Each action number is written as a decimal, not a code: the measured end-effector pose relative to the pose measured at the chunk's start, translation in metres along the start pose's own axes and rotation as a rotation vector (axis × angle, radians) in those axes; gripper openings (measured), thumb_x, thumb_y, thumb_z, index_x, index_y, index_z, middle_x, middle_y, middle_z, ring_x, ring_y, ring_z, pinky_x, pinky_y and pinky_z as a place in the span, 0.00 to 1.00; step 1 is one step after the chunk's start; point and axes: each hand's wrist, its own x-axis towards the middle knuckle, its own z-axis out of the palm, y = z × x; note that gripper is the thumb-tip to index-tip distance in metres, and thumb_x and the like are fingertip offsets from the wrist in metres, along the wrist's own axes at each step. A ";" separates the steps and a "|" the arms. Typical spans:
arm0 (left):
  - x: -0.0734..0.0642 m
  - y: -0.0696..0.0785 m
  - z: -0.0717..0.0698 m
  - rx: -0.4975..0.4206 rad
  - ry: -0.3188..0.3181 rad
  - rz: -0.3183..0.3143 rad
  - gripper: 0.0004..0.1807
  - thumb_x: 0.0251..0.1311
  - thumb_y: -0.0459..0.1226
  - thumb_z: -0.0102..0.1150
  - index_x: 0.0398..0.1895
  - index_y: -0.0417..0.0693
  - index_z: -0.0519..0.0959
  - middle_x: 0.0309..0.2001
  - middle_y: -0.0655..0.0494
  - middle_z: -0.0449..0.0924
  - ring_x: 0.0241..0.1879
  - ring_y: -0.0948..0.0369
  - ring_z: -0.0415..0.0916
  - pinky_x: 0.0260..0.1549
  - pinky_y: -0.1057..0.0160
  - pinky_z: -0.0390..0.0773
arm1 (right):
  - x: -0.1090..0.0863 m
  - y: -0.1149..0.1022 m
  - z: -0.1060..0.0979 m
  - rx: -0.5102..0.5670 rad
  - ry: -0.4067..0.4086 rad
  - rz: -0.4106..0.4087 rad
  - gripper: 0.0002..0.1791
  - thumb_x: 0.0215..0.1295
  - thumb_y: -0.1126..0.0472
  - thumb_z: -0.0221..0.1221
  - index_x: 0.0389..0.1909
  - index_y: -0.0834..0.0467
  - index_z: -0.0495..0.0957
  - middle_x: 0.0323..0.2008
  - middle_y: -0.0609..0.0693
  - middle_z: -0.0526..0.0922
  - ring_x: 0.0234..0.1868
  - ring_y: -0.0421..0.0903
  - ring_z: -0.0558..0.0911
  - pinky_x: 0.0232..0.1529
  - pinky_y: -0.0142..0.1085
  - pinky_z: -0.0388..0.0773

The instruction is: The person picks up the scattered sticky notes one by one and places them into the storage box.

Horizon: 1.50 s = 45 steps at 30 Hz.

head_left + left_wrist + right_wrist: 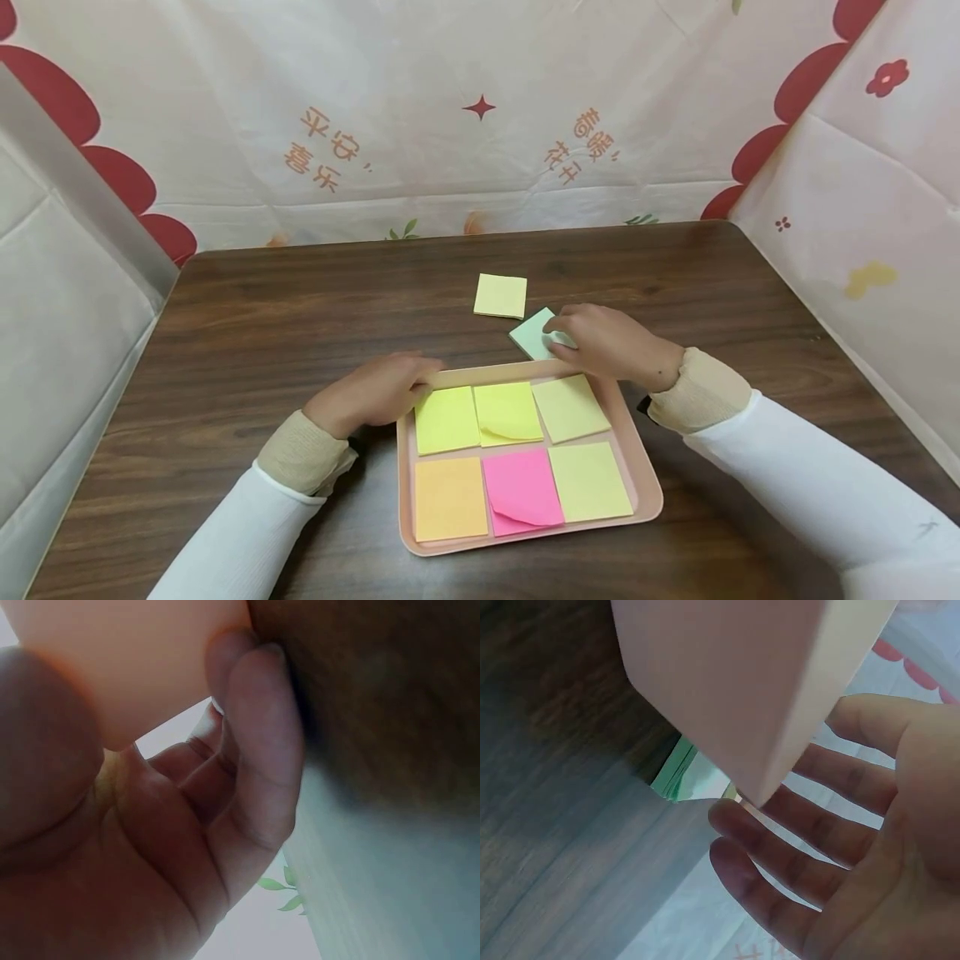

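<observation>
A pink tray (648, 492) holds several sticky note pads in two rows, among them an orange pad (450, 500), a bright pink pad (525, 483) and a bright yellow pad (447, 421). My left hand (382, 387) grips the tray's far left corner, its thumb and fingers on either side of the wall in the left wrist view. Beyond the far right corner lies a pale green sticky note pad (531, 336), partly covered by my right hand (611, 346). The right wrist view shows that hand's fingers (802, 874) spread and only slightly bent, near the green pad and tray corner.
A pale yellow sticky note pad (500, 296) lies on the dark wooden table (300, 308) behind the green one. Printed white cloth (420, 100) hangs along the table's far edge, with more cloth at both sides.
</observation>
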 end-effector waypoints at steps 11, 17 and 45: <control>0.002 -0.005 0.004 -0.003 0.003 0.004 0.14 0.69 0.27 0.48 0.28 0.55 0.73 0.26 0.62 0.68 0.32 0.62 0.69 0.36 0.64 0.72 | 0.016 0.003 0.006 0.019 -0.056 -0.005 0.14 0.71 0.62 0.57 0.52 0.63 0.83 0.44 0.57 0.84 0.34 0.43 0.78 0.39 0.40 0.77; 0.001 -0.003 0.002 -0.014 -0.002 -0.013 0.14 0.68 0.27 0.48 0.27 0.53 0.73 0.25 0.61 0.67 0.32 0.62 0.69 0.36 0.63 0.72 | 0.023 0.006 0.005 -0.008 -0.056 -0.003 0.14 0.67 0.61 0.62 0.49 0.64 0.84 0.44 0.58 0.83 0.38 0.47 0.81 0.41 0.42 0.80; 0.002 -0.004 0.002 -0.002 -0.006 -0.015 0.13 0.68 0.27 0.48 0.27 0.53 0.72 0.25 0.61 0.66 0.31 0.62 0.69 0.35 0.64 0.72 | 0.035 0.020 0.009 0.004 -0.050 0.089 0.29 0.50 0.58 0.75 0.54 0.58 0.79 0.45 0.59 0.80 0.36 0.52 0.82 0.35 0.47 0.82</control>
